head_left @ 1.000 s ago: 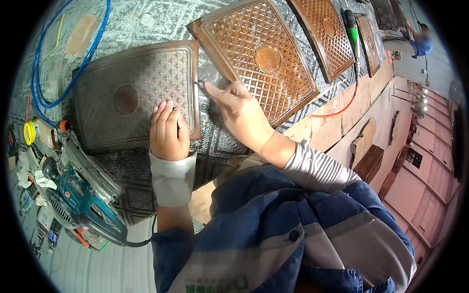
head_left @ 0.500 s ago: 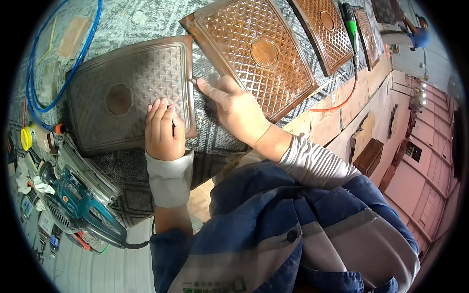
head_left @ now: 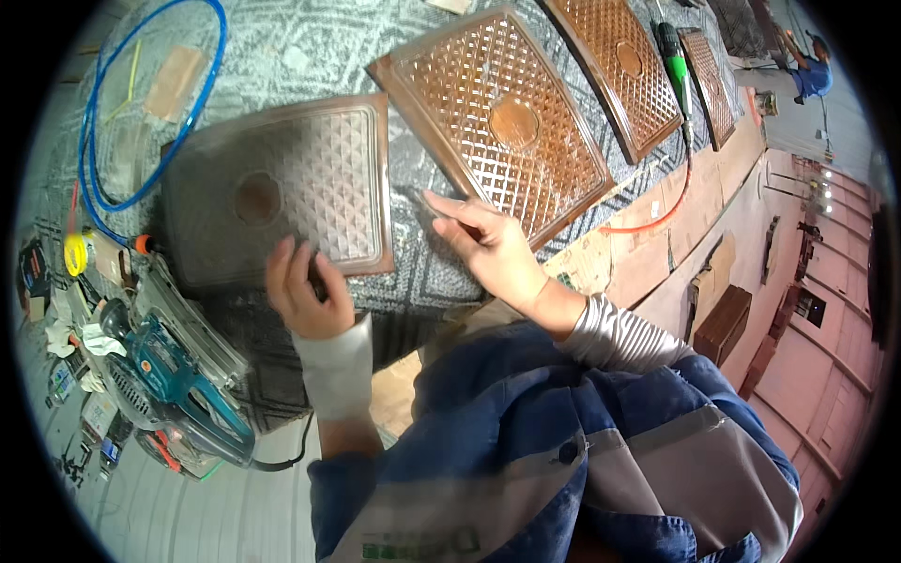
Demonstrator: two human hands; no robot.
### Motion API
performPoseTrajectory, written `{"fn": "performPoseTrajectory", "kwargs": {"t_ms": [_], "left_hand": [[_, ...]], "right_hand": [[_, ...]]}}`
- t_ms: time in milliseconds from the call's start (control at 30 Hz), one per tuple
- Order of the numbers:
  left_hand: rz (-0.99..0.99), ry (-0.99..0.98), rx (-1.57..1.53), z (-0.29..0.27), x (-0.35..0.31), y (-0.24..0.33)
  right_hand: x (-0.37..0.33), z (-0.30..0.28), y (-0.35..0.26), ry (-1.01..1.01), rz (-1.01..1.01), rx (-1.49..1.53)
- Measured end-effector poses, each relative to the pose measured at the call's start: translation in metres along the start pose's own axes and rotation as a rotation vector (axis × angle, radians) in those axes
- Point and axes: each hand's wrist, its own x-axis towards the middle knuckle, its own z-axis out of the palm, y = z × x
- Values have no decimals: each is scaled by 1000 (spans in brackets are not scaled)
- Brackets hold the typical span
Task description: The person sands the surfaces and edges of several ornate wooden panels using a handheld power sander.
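Observation:
A dusty, dull brown wooden panel with a diamond relief and a round medallion lies on the patterned grey cloth. Over its near edge hovers my left hand, slightly blurred, fingers bent and apart, holding nothing. My right hand is to the right of that panel, apart from its edge, with thumb and fingers drawn together. Whatever is between those fingertips is too small to make out. Just beyond this hand rests a glossy brown panel with the same relief.
Further right lie more glossy panels and a green-and-black air tool on a red hose. A blue hose loops at the left. Below it sit a teal power sander and a yellow tape roll. Another person stands far right.
My right hand has drawn back from the dusty panel's right edge, toward me and right. My left hand has lifted off the panel's surface and its fingers have spread. The view has shifted slightly.

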Motion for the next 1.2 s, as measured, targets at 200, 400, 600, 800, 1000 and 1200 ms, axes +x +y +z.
{"fn": "performPoseTrajectory", "kwargs": {"t_ms": [200, 400, 600, 800, 1000, 1200], "left_hand": [[-210, 63, 197, -24, 23, -84], [-589, -89, 456, -10, 70, -150], [-981, -202, 333, -58, 57, -108], [-989, -161, -454, -151, -3, -50], [-1129, -263, -1162, -170, -47, -30], [-1438, -286, -971, -124, -73, -57]], "right_hand": [[0, 10, 1, -150, 106, 48], [13, 42, 5, -150, 3, 129], [21, 20, 16, -76, 58, 92], [32, -7, 9, -144, 201, 51], [45, -21, 2, -238, 218, -53], [52, -19, -3, -190, 303, -52]]}}
